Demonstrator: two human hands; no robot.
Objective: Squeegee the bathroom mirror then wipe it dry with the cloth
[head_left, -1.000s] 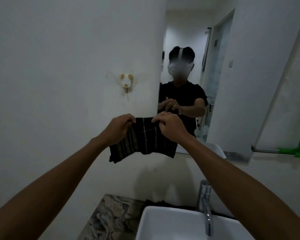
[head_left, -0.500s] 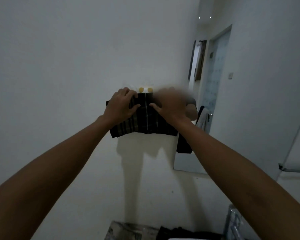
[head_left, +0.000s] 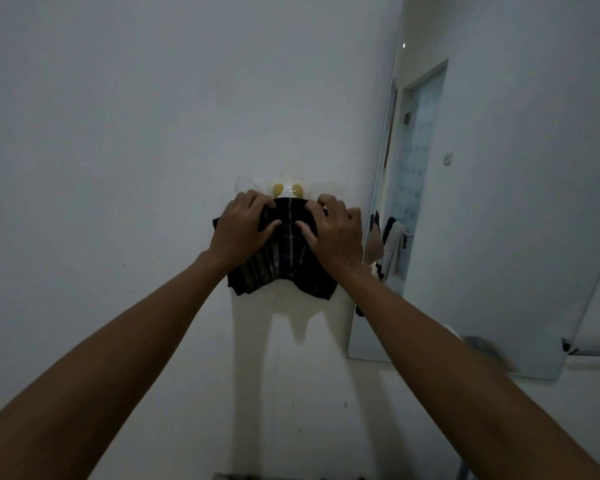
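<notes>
Above and all around the two hands stretched the pale bathroom wall (head_left: 118, 168), and off to the right of the grip, well apart from it, hung the mirror (head_left: 499, 202), its glass showing a door and a hanging towel. Both bare forearms reached up and inward to one spot on the wall. There the dark plaid cloth (head_left: 284, 258) drooped below the grip, its lower corners hanging free against the plaster. The left hand (head_left: 241, 230) and the right hand (head_left: 333, 233) each lay curled over the cloth's upper edge, fingers closed on the fabric and pressing it to the wall. Just above the knuckles peeked a small wall hook (head_left: 287, 190) with two yellow ears; whether the cloth had caught on it was hidden by the hands, though it seemed likely. The squeegee was not in view. By my reading, the wiping was over and the cloth was being hung away. The next move called for seating the fabric securely on the hook, then loosening both hands gently so it would not slip.
</notes>
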